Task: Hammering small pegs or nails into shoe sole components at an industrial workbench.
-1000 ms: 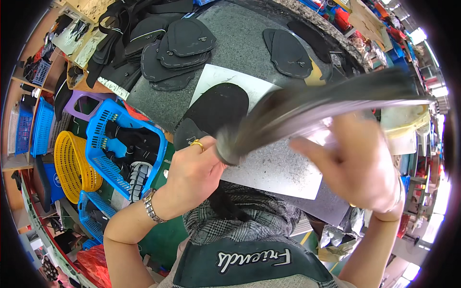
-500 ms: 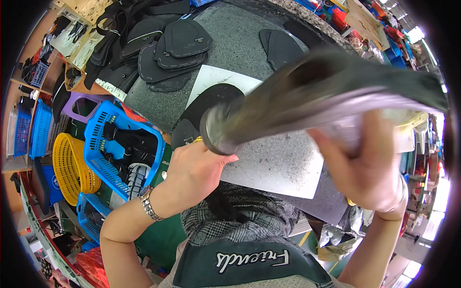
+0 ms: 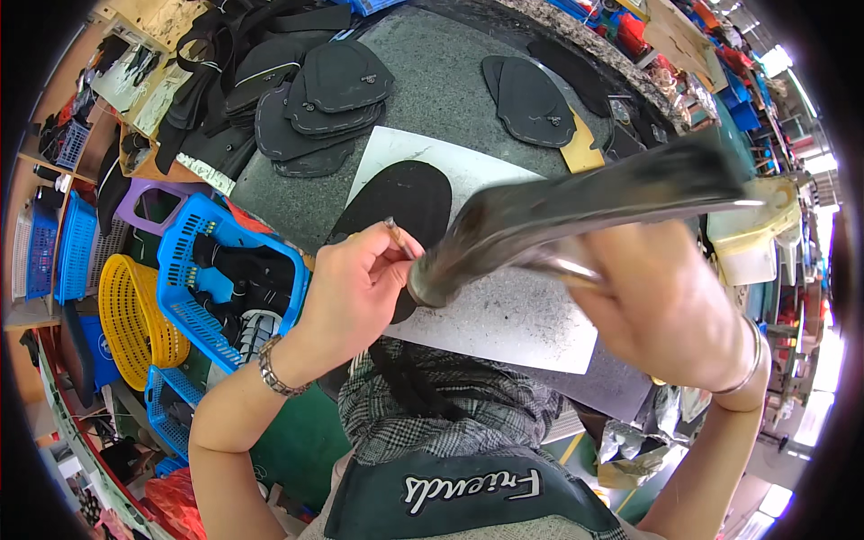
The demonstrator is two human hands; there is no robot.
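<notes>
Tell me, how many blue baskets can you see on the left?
4, perhaps more hidden. One big blue basket beside the left hand, a small one below it, and two at the far left edge.

Bright daylight, heavy fisheye bend
Glare whitens the rim right of the table (image 3: 450, 81); the dark sole (image 3: 576, 202) held close above it is motion-blurred, and straight edges curve into black corners.

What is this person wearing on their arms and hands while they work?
Both forearms are bare, with no sleeves or gloves. The left hand has a silver chain-link bracelet at the wrist. The right hand has a thin metal bangle around its wrist. No rings can be made out.
</notes>
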